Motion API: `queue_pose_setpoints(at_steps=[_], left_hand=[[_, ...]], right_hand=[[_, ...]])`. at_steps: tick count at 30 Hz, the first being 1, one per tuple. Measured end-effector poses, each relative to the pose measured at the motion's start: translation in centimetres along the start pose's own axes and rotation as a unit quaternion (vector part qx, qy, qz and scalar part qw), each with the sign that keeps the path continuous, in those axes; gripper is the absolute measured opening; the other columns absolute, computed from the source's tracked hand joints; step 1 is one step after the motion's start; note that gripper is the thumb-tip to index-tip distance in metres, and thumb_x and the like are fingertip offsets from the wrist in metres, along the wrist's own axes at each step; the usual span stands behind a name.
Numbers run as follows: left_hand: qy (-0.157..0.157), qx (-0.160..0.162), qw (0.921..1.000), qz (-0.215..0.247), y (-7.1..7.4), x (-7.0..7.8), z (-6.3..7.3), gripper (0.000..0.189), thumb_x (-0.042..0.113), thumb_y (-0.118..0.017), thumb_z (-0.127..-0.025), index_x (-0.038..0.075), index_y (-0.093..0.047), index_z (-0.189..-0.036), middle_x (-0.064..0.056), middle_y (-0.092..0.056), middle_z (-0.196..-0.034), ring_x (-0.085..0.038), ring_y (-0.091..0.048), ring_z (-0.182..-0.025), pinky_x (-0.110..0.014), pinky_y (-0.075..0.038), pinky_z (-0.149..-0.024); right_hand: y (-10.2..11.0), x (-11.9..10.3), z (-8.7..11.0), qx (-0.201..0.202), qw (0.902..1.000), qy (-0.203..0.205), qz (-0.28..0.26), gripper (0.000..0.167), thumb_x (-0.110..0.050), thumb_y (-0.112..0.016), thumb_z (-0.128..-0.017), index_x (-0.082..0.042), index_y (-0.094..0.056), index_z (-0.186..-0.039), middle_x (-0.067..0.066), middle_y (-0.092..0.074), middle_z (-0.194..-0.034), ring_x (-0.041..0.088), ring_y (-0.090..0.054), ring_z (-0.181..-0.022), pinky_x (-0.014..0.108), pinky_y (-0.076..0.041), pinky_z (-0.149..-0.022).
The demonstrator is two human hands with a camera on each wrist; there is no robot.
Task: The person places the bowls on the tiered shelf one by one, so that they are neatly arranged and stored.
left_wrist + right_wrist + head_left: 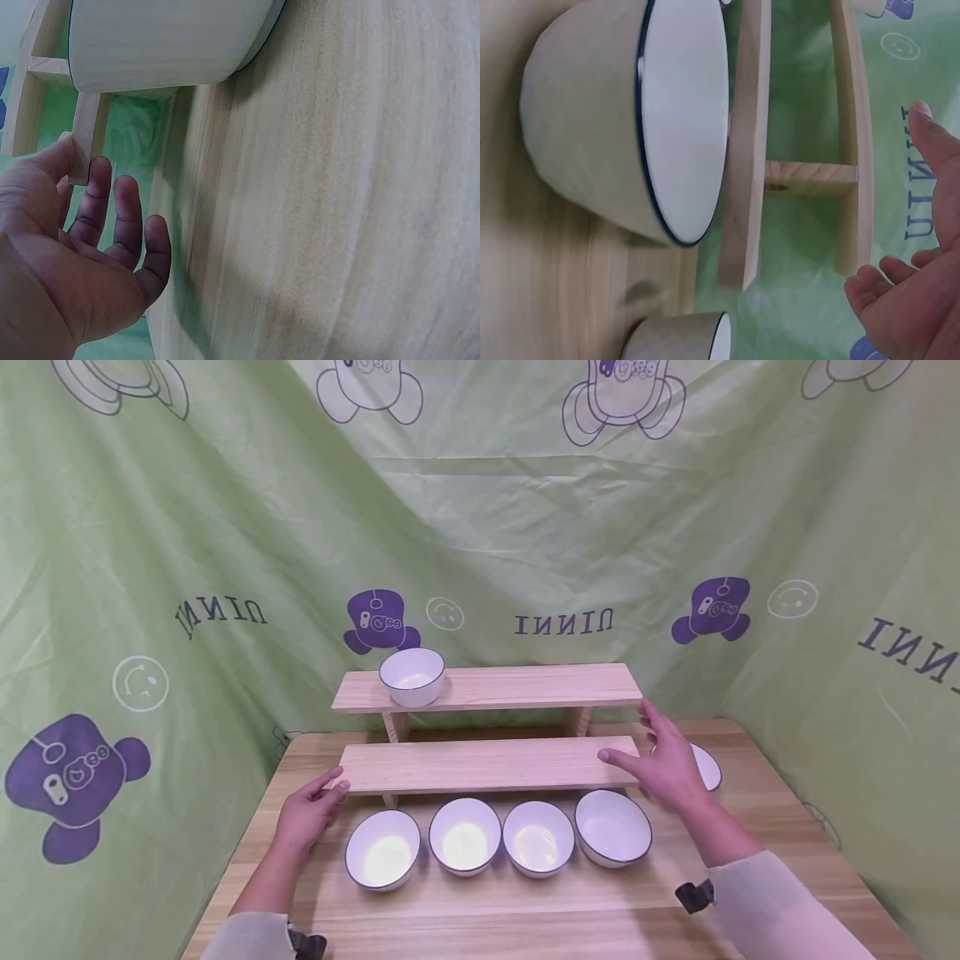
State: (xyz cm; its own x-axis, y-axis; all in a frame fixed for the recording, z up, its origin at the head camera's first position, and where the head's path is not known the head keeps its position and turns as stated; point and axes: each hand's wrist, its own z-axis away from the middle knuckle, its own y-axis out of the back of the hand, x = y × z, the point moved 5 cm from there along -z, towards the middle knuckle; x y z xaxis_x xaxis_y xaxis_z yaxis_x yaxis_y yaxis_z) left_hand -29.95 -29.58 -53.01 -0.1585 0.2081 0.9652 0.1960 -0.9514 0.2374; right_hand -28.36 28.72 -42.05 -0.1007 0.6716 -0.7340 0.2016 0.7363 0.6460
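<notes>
A two-tier wooden shelf stands on the table. At the left end of its lower board, my left hand pinches the board's end between thumb and forefinger; the other fingers are spread loosely below it in the left wrist view. My right hand is at the shelf's right end, its thumb over the lower board and its fingers stretched toward the upper one. Nothing is in its grasp in the right wrist view. One white enamel bowl with a dark rim sits on the upper board, left of centre.
Several similar bowls stand in a row on the wooden table before the shelf. Another white bowl is partly hidden behind my right hand. A green printed cloth hangs behind and along both sides.
</notes>
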Motion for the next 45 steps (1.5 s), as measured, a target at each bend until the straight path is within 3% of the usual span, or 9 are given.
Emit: queue_pose_setpoints(at_steps=[14, 24, 29, 45], left_hand=[[0.009, -0.002, 1.0000, -0.003, 0.0, 0.1, 0.1, 0.064, 0.037, -0.079, -0.093, 0.011, -0.059, -0.148, -0.005, -0.074, -0.097, -0.013, -0.062, -0.078, -0.025, -0.056, -0.064], [0.008, 0.003, 0.9999, -0.007, 0.0, 0.0, 0.1, 0.063, 0.038, -0.079, -0.094, 0.012, -0.060, -0.147, -0.009, -0.074, -0.101, -0.016, -0.063, -0.081, -0.026, -0.056, -0.065], [0.007, 0.001, 0.9999, -0.009, 0.0, 0.0, 0.1, 0.064, 0.039, -0.079, -0.093, 0.012, -0.059, -0.147, -0.003, -0.073, -0.095, -0.015, -0.063, -0.079, -0.025, -0.056, -0.064], [0.008, 0.000, 1.0000, 0.000, 0.0, 0.2, 0.4, 0.062, 0.036, -0.079, -0.094, 0.010, -0.059, -0.147, 0.000, -0.071, -0.090, -0.012, -0.059, -0.075, -0.025, -0.054, -0.062]], right_hand=[[1.2, 2.7, 0.7, 0.016, 0.9990, -0.007, 0.042, 0.121, -0.058, -0.086, -0.080, -0.002, -0.019, -0.165, 0.034, -0.038, -0.156, 0.057, -0.041, -0.135, 0.070, -0.038, -0.106], [2.0, 5.3, 1.1, 0.026, 0.9982, -0.030, 0.045, 0.118, -0.053, -0.086, -0.083, 0.002, -0.018, -0.163, 0.033, -0.032, -0.159, 0.057, -0.030, -0.144, 0.071, -0.029, -0.113], [2.5, 6.5, 1.6, 0.032, 0.9972, -0.044, 0.050, 0.116, -0.049, -0.086, -0.083, 0.004, -0.021, -0.162, 0.034, -0.033, -0.158, 0.059, -0.031, -0.142, 0.073, -0.030, -0.111], [3.0, 9.5, 2.0, 0.027, 0.9934, -0.079, 0.079, 0.125, -0.053, -0.088, -0.079, 0.006, -0.016, -0.162, 0.042, -0.023, -0.158, 0.065, -0.027, -0.139, 0.078, -0.028, -0.107]])
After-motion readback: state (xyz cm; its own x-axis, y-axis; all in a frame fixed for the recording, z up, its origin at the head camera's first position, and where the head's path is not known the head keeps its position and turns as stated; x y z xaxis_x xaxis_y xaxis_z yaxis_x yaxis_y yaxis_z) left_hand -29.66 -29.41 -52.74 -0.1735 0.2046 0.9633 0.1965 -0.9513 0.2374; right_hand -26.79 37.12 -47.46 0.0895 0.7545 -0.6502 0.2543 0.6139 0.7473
